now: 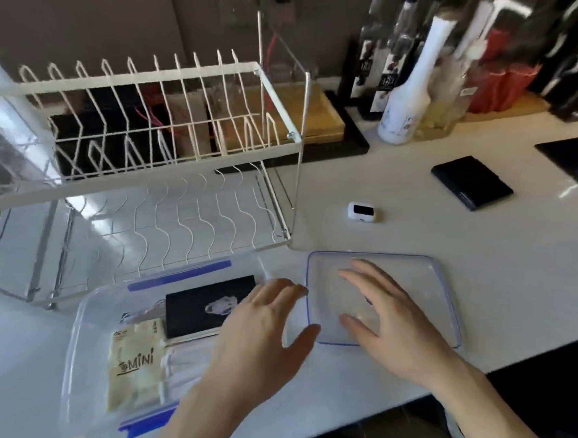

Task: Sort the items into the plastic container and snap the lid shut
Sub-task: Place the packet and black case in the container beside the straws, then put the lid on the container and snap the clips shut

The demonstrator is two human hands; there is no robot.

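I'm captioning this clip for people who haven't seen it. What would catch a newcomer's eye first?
Two open hands in the foreground: the left hand over the clear plastic container, the right hand over the clear lid lying beside it. Inside the container lie a beige "MINI" packet and a black booklet. Behind stands a white wire dish rack.

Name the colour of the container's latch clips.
Blue, on the clear plastic container; the latch clips show best in the head view.

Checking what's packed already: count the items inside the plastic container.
3, maybe more hidden by the left hand: a black booklet at the back, a beige "MiNi" packet front left, white masks beside it.
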